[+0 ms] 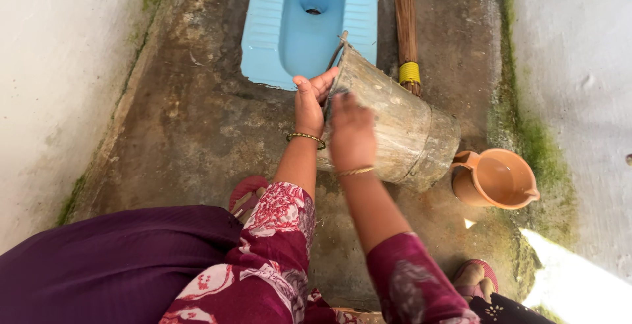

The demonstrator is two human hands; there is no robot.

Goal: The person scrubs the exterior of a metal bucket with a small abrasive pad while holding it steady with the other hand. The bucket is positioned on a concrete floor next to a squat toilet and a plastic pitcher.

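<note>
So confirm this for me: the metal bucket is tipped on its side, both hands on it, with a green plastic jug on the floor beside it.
Not quite. In the head view the jug is orange-brown, not green. The rest holds: the metal bucket is tipped, with the left hand and right hand on it.

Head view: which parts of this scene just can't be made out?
- Right hand: motion-blurred; what its fingers press on the bucket is unclear.
- Bucket's inside: turned away from the camera.
- Broom: top cut off by the upper edge.
- Right foot: partly hidden by clothing.
</note>
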